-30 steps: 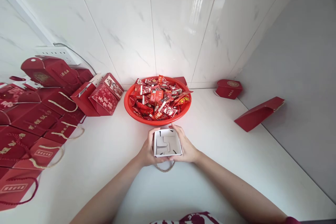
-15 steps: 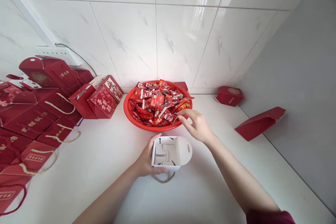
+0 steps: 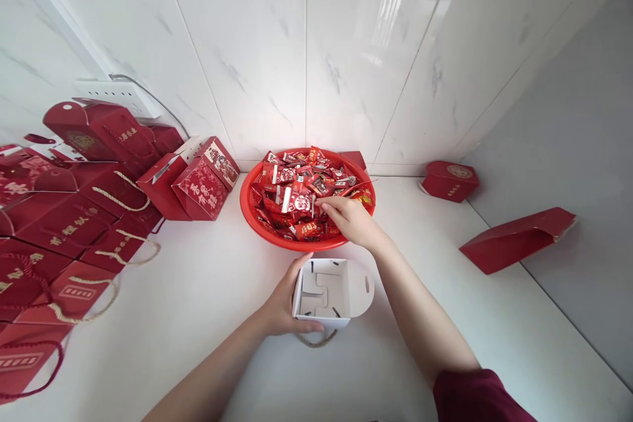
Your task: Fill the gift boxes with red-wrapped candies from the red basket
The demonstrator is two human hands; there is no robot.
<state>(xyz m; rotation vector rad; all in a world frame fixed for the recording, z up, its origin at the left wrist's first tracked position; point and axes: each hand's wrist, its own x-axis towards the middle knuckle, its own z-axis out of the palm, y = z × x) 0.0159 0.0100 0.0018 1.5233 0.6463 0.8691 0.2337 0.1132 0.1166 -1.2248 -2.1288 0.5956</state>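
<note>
My left hand (image 3: 285,306) grips the left side of a small gift box (image 3: 324,290), its white inside facing up and its rounded flap folded out to the right. A rope handle (image 3: 319,341) hangs at the box's near side. Behind it stands a round red plastic basket (image 3: 251,219) heaped with wrapped candies. Over the basket's right front, my right hand (image 3: 349,217) pinches the right end of a red-and-white candy packet (image 3: 298,202) between thumb and fingers. Inside the box I see only folded white bottom flaps and dark cord ends.
Many red gift boxes (image 3: 54,224) with rope handles are stacked at the left. Two patterned boxes (image 3: 204,184) stand left of the basket. At the right are a small red box (image 3: 450,180) and a tilted one (image 3: 517,237) by the grey panel. A power strip (image 3: 119,97) lies against the tiled wall.
My right hand has moved left over the candies and closed on a packet. The left hand still holds the box. The whole view has shifted slightly.
</note>
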